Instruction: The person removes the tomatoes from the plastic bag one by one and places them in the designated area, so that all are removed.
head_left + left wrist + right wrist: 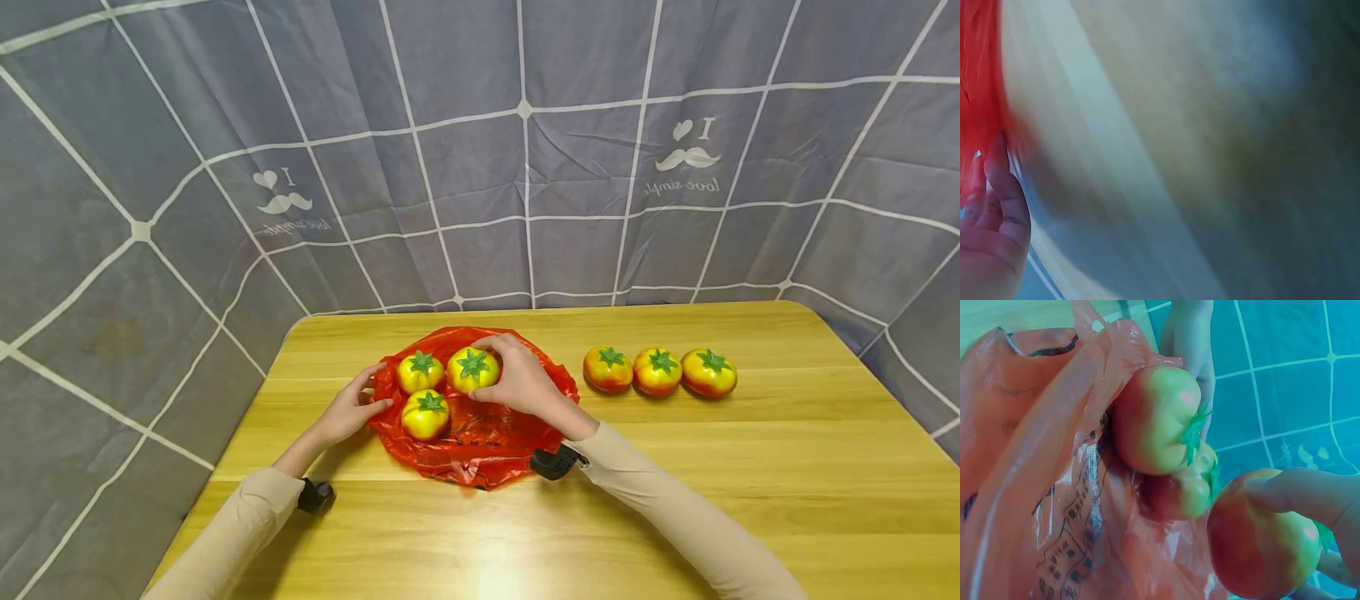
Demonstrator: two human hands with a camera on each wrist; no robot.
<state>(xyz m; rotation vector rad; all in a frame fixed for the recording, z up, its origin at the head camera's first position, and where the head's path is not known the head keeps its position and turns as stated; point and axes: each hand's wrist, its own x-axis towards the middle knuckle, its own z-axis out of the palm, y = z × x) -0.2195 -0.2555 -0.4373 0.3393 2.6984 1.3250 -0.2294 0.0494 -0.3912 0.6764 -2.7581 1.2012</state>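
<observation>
- Gripped one yellow-red tomato (470,379) between thumb and fingers of the right hand (519,379), over the red plastic bag (491,429).
- Could not tell about contact between that tomato and the plastic.
- Touched the bag's left edge with the left hand (345,417), thumb and fingers parted.
- Counted as done: a rear tomato (420,372) and a front tomato (425,415), both on the bag near the left hand.
- Counted as left: three outer tomatoes (657,375) in a row on the wooden table (787,467), right of the bag.
- Judged roughly halfway along.
</observation>
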